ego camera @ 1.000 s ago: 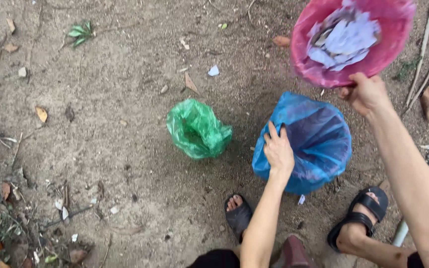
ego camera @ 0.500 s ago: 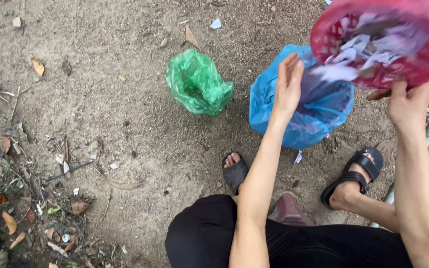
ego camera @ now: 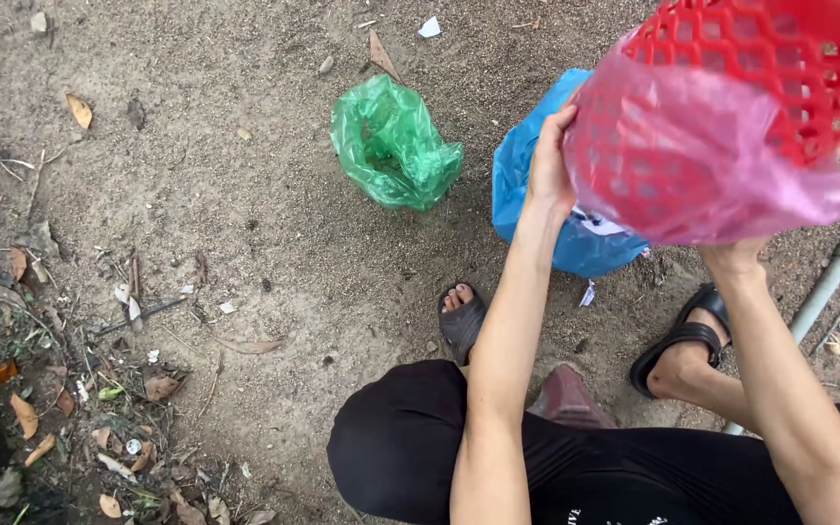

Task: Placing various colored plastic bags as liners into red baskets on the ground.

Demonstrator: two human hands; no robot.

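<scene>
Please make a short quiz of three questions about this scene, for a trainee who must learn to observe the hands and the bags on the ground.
1. True or false: the red basket is tipped over the blue bag.
2. Which bag stands apart, touched by no hand? A) the green bag B) the blue bag C) the pink liner
3. Fill in: the left hand rests on the pink liner at the basket's ____ edge, seen in the picture.

Key
1. True; its mesh bottom faces the camera.
2. A.
3. Left. The right hand supports the basket from below, its grip mostly hidden.
</scene>
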